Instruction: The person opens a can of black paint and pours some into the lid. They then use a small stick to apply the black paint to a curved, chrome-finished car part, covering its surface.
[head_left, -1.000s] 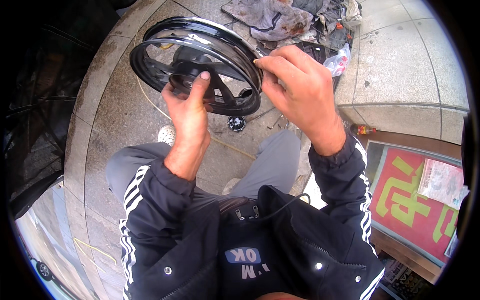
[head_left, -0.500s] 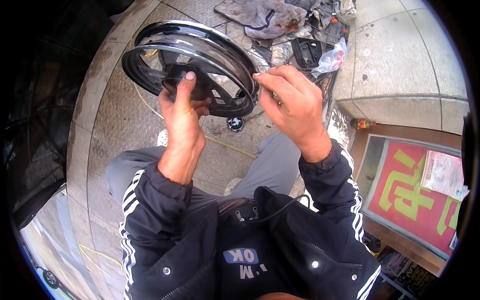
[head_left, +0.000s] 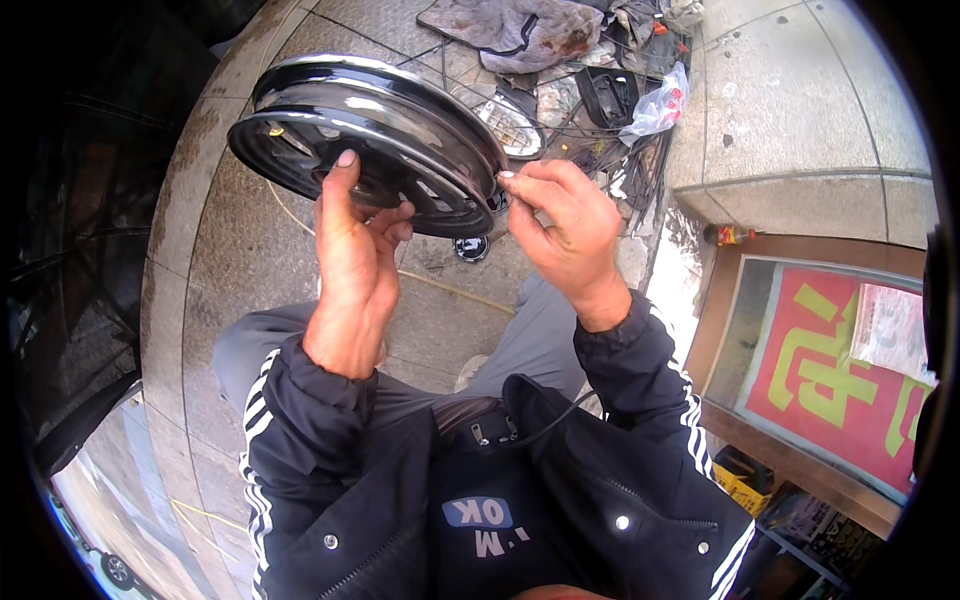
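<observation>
A black spoked wheel rim (head_left: 385,115) with no tyre hangs tilted in the air, its worn channel showing pale bare patches. My left hand (head_left: 352,255) grips it at the hub from the near side, thumb up against the centre and fingers curled underneath. At the rim's right edge, my right hand (head_left: 568,230) has thumb and forefinger pinched together, with the fingertips against or very close to the metal. Whether something small sits in that pinch cannot be made out. Below the rim, a round black cap with a silver pattern (head_left: 471,248) lies on the ground.
Dirty cloths (head_left: 515,30), a black tray-like part (head_left: 606,97), a clear plastic bag (head_left: 660,105) and tangled cables lie ahead. A yellow hose (head_left: 450,287) crosses the paving. At right stand a concrete step (head_left: 790,110) and a wood-framed red sign (head_left: 800,370).
The rim has tipped so its spoked face shows less, and it has shifted slightly left. Both hands have moved left with it, keeping the same hold and pinch.
</observation>
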